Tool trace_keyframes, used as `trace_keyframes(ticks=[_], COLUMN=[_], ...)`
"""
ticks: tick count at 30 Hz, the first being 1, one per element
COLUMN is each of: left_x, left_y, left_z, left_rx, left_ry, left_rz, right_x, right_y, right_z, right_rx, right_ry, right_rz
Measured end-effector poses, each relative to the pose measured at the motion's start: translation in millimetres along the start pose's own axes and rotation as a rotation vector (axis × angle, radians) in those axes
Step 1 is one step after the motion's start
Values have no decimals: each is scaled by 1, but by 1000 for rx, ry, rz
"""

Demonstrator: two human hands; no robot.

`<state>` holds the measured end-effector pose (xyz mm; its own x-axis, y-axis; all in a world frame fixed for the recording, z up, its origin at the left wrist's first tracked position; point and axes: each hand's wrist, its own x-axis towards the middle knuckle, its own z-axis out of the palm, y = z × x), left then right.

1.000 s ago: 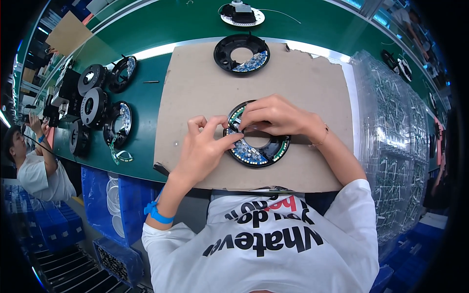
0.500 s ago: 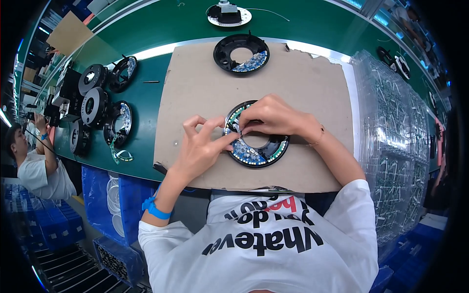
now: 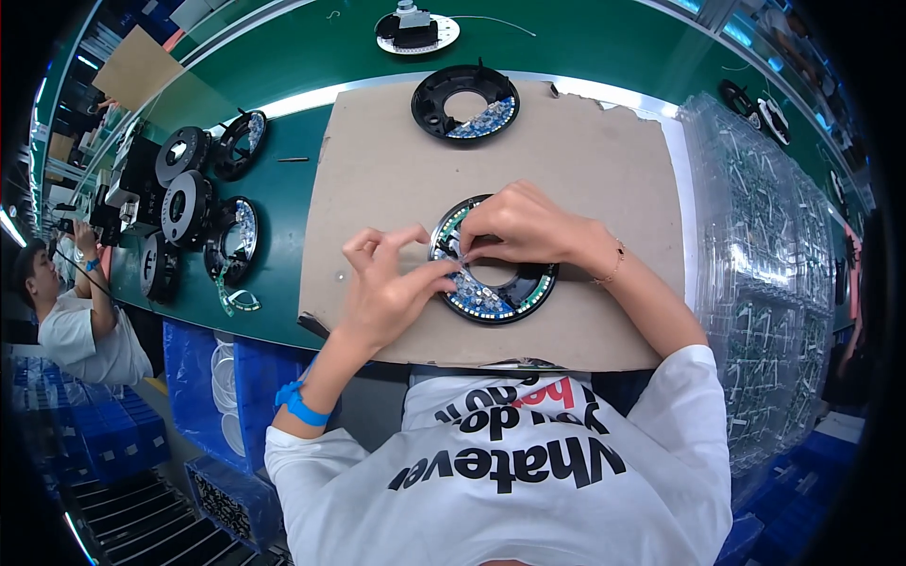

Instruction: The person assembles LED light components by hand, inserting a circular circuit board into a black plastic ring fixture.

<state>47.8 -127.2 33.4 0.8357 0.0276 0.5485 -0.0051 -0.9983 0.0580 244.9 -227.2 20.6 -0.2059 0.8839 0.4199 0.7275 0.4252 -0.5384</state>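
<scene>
A round black ring housing (image 3: 540,300) lies on the cardboard in front of me. Green strips of small white LEDs run round its rim, and a blue-and-silver circuit board (image 3: 479,294) fills its near-left part. My right hand (image 3: 514,224) bends over the ring's far part, its thumb and fingertips pinched together at the left inner edge; whatever is between them is hidden. My left hand (image 3: 385,283) comes in from the left, its thumb laid over the ring's left side close to the right fingertips. Its index finger is bent and raised, apart from the thumb.
Another black ring housing (image 3: 466,104) sits at the cardboard's far edge. Several ring parts (image 3: 187,209) crowd the green table's left, near a thin dark tool (image 3: 293,159). Clear plastic trays (image 3: 755,283) stack on the right. A white disc assembly (image 3: 417,36) lies beyond. At far left a person (image 3: 80,311) works.
My left index finger has shifted slightly, its thumb staying at the ring. My right hand keeps its pinch in nearly the same place. The white disc assembly at the back has moved left.
</scene>
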Motion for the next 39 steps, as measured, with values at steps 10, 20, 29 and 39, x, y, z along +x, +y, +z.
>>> trace_keyframes(ticks=[10, 20, 29, 39], left_x=[21, 5, -11, -17], left_y=[26, 24, 29, 21], left_z=[2, 2, -14, -7], left_rx=[70, -6, -184, -222], left_ry=[54, 33, -90, -110], left_rz=[-192, -425, -422, -337], right_x=[-2, -4, -3, -3], right_y=[0, 6, 9, 8], right_z=[1, 7, 7, 5], right_rx=[-34, 55, 5, 45], right_ry=[29, 128, 86, 52], right_rz=[-23, -162, -202, -196])
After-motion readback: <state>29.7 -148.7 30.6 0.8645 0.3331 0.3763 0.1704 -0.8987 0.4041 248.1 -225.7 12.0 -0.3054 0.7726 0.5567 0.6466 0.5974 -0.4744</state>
